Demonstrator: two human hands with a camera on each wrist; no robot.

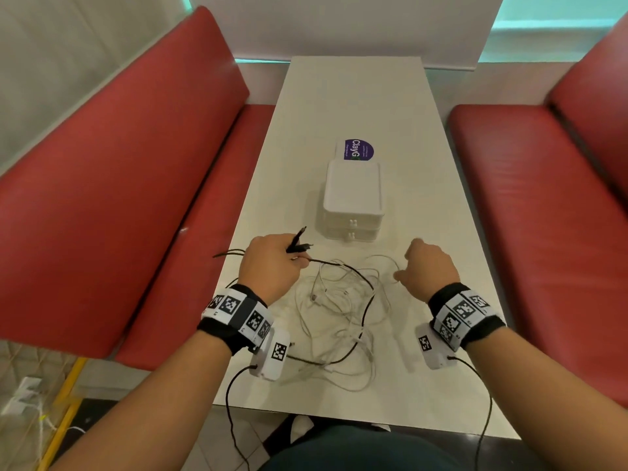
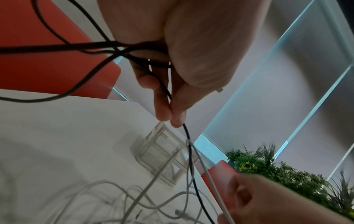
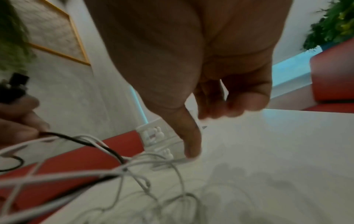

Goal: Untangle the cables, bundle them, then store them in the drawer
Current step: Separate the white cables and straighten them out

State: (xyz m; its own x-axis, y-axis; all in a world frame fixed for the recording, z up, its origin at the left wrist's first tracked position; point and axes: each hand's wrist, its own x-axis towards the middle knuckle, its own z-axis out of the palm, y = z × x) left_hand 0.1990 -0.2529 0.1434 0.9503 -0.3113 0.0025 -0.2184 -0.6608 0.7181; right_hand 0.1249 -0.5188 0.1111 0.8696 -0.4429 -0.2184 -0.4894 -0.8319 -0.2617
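Cables (image 1: 339, 311) lie tangled on the white bench (image 1: 424, 232) in front of a small closed drawer box (image 1: 353, 202), the left hand (image 1: 272, 266) gripping a black cable (image 1: 360, 283) and its plugs, the right hand (image 1: 430, 266) pinching a white strand (image 2: 208, 178).

Cables (image 1: 339, 311) lie before drawer unit (image 1: 353, 202) on table (image 1: 424, 385).
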